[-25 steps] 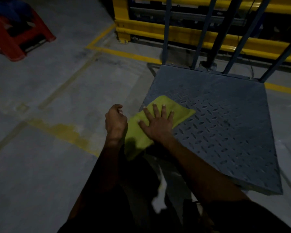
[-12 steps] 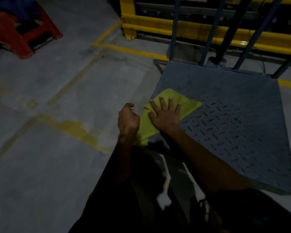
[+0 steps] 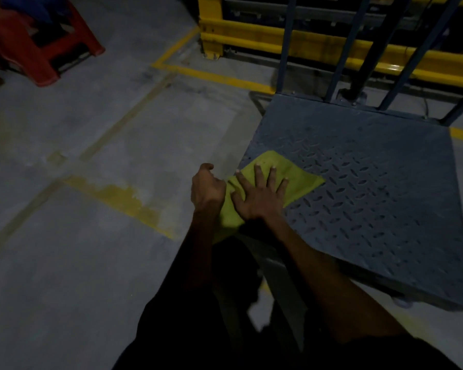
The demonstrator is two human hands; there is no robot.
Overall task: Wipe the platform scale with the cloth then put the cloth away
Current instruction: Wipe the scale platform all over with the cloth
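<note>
The right hand [image 3: 259, 194] is lying open and flat, fingers spread, palm down on the yellow-green square cloth [image 3: 297, 177], pressing it against the grey diamond-tread steel platform scale [image 3: 372, 198]. The left hand [image 3: 207, 189] is curled into a loose fist just beside the right hand, at the platform's left edge, over the part of the cloth that is drooping off the plate; whether its fingers are pinching the fabric cannot be told, since they are turned away from the camera. The cloth is sitting at the platform's near-left corner, one corner pointing toward the middle of the plate and its opposite end hanging past the left edge toward the grey concrete floor [image 3: 78, 276].

The relation governing the coming stroke: nearly all of the unwiped tread plate is lying to the right of and beyond the right hand, toward the far edge where the dark blue upright posts [image 3: 284, 44] are rising. The right hand is the nearer one to that area and is already bearing on the cloth, so it appears to be the working hand. The wiping looks to be at an early stage, with only the near-left corner covered; putting the cloth away is not yet begun. A likely risk is the overhanging end slipping off the edge as the stroke is pushing away.
</note>
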